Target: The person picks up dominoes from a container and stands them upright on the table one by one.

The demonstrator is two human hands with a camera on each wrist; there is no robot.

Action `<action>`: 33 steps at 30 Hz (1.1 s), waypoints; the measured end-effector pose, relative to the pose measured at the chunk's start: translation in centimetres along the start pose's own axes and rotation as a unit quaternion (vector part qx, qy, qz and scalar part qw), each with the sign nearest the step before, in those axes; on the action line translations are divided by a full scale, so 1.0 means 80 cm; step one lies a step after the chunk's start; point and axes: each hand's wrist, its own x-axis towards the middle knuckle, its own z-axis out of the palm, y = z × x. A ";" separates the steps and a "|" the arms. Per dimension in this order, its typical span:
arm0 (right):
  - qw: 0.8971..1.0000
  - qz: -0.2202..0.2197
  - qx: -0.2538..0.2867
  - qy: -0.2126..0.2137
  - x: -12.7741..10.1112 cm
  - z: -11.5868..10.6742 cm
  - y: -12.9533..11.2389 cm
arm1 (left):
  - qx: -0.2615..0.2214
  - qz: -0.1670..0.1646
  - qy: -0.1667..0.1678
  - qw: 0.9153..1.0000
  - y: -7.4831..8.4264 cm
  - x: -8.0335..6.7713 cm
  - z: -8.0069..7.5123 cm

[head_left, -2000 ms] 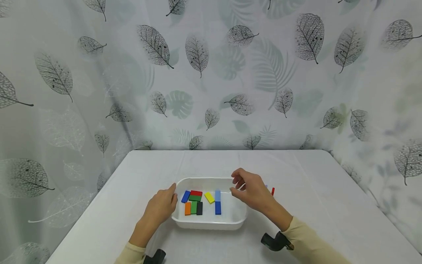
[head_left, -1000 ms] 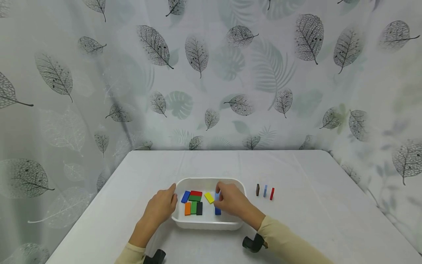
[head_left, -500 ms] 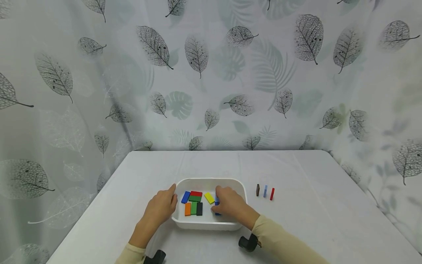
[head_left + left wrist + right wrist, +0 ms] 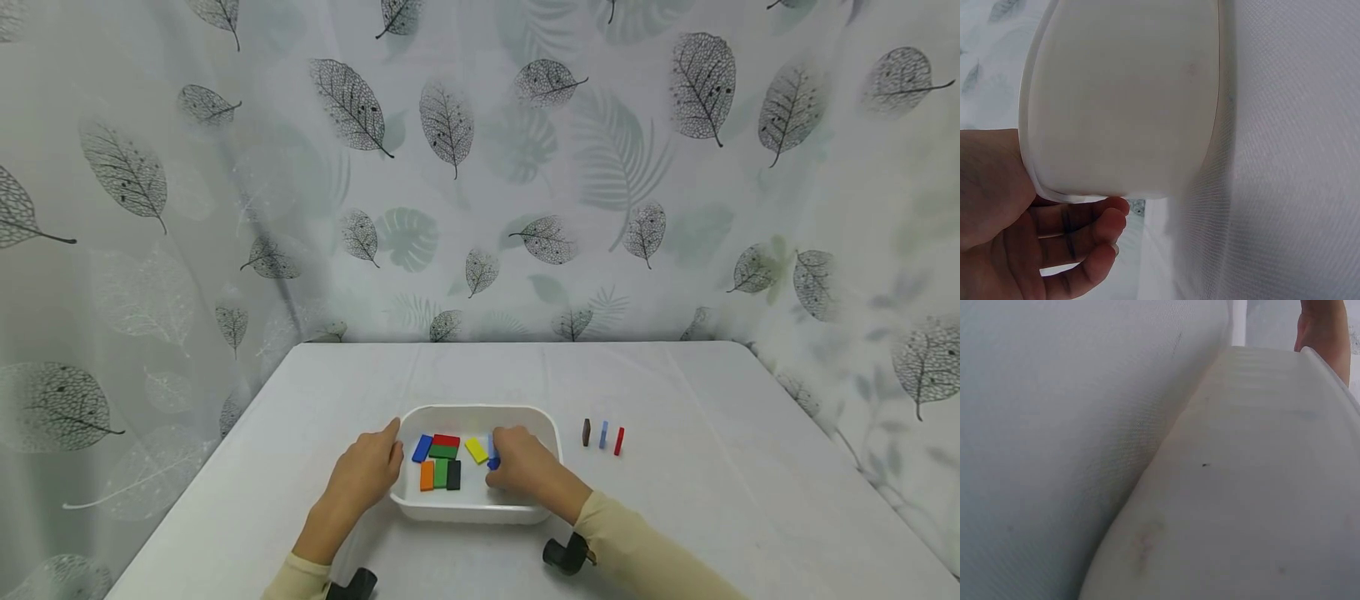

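Since two seconds ago the right hand (image 4: 525, 465) has dropped from above the tray's right rim into the white tray (image 4: 480, 510), low in the middle of the head view, and its fingers now curl round the blue block (image 4: 492, 461) at the hand's left edge. Only a sliver of that block shows past the fingertips; a paler blue one (image 4: 491, 442) peeks out just above it. How the held block's long side now runs I cannot tell, since the hand covers most of it. It lies directly under the right hand's fingertips, so this hand is far nearer to it than the other.

Left of the block, still inside the tray, lie a yellow block (image 4: 476, 450), tilted, then a red block (image 4: 446, 440) touching a green one (image 4: 443, 452) below it, a dark blue one (image 4: 422, 447) slanting at the far left, and a row of orange (image 4: 427, 475), green (image 4: 441, 472) and black (image 4: 453, 474) blocks standing side by side with long sides running up the frame.

The left hand (image 4: 366, 472) has not shifted: it grips the tray's left rim, thumb over the edge, and the left wrist view shows its fingers (image 4: 1094, 228) curled under the tray's wall (image 4: 1129, 100).

Right of the tray, well apart from both hands, three blocks stand on edge on the white table (image 4: 720, 467): brown (image 4: 587, 432), light blue (image 4: 603, 434) and red (image 4: 618, 441).
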 end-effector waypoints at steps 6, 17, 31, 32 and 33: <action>1.000 -0.014 -0.004 0.016 -0.004 0.001 -0.002 | 0.001 -0.005 -0.003 1.000 0.001 0.000 0.000; 0.999 -0.030 -0.005 0.028 -0.008 0.001 -0.003 | 0.000 -0.006 -0.003 1.000 0.001 0.000 0.000; 0.992 -0.088 0.044 0.080 -0.019 -0.010 0.001 | 0.006 -0.001 0.001 1.000 0.000 0.000 0.001; 0.991 -0.092 0.045 0.084 -0.020 -0.010 0.002 | 0.006 -0.001 0.001 1.000 0.000 0.000 0.001; 0.990 -0.097 0.047 0.089 -0.021 -0.011 0.002 | 0.006 -0.002 0.000 1.000 0.000 0.000 0.001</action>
